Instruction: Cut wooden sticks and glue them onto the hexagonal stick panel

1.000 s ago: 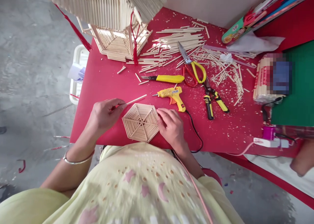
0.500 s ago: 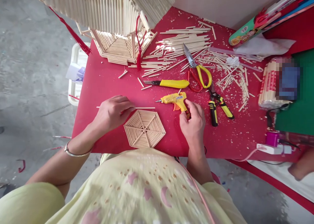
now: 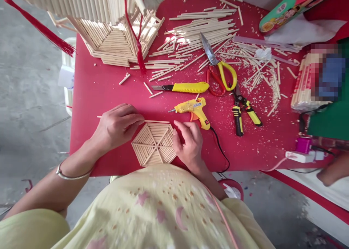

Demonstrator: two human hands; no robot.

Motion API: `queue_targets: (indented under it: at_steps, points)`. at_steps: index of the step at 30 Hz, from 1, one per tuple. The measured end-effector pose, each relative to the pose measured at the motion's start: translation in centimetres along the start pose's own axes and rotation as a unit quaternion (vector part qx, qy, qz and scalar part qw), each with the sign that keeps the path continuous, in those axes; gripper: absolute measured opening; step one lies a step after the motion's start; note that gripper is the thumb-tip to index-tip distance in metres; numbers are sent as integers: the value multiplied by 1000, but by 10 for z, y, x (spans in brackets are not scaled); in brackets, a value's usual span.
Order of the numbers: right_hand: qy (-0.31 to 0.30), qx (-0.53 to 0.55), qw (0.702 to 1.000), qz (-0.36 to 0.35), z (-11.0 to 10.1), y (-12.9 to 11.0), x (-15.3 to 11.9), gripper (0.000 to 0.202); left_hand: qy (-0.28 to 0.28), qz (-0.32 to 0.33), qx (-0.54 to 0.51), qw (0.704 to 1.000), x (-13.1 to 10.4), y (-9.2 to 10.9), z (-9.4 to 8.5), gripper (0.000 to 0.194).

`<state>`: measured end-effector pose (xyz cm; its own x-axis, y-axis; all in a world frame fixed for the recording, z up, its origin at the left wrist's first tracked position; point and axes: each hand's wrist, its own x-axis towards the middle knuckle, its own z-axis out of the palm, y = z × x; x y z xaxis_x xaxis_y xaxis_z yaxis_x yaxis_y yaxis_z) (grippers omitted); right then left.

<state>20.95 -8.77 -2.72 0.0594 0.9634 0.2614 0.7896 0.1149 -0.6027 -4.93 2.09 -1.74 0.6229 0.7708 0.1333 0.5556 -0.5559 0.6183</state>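
Pale and flat lies the hexagon (image 3: 154, 147). The left hand (image 3: 116, 127) pinches a stick (image 3: 157, 121); the right hand (image 3: 188, 141), unclenched, sits alongside.

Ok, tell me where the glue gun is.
In the head view, the glue gun lies just right of centre, below the yellow utility knife and beyond the right hand.
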Motion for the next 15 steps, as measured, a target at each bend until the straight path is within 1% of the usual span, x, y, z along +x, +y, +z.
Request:
queue_targets:
  at_steps: [4,9,15]
  points:
    - [-18,-11,1000,0,0,-1,4,38,-1,12,15,1000,-1,0,1,21]
    - [-29,-21,999,0,3,-2,7,37,10,31,15,999,-1,0,1,19]
    - [-49,-30,998,10,5,-3,8,39,-5,24,22,999,-2,-1,1,20]
